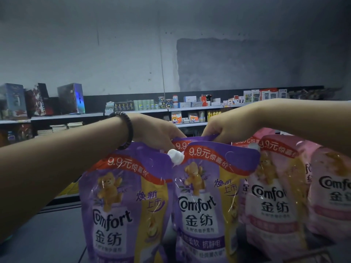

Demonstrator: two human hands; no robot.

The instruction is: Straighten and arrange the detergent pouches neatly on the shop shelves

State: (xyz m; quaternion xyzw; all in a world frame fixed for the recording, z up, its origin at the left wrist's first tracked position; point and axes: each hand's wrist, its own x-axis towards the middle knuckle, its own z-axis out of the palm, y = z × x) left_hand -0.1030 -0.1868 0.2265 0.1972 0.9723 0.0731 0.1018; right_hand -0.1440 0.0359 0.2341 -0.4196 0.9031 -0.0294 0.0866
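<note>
Two purple Comfort pouches stand upright at the front: the left purple pouch and the middle purple pouch with a white cap between their tops. Behind the middle one stands a rear purple pouch, of which only the top edge shows. My left hand, with a dark bead bracelet on the wrist, grips that top edge at its left end. My right hand pinches the same edge at its right end. Pink pouches stand in a row to the right.
A further pink pouch is at the far right edge. Across the aisle, shelves carry small boxes, bottles and larger gift boxes against a grey wall. The shelf surface lies to the left of the pouches.
</note>
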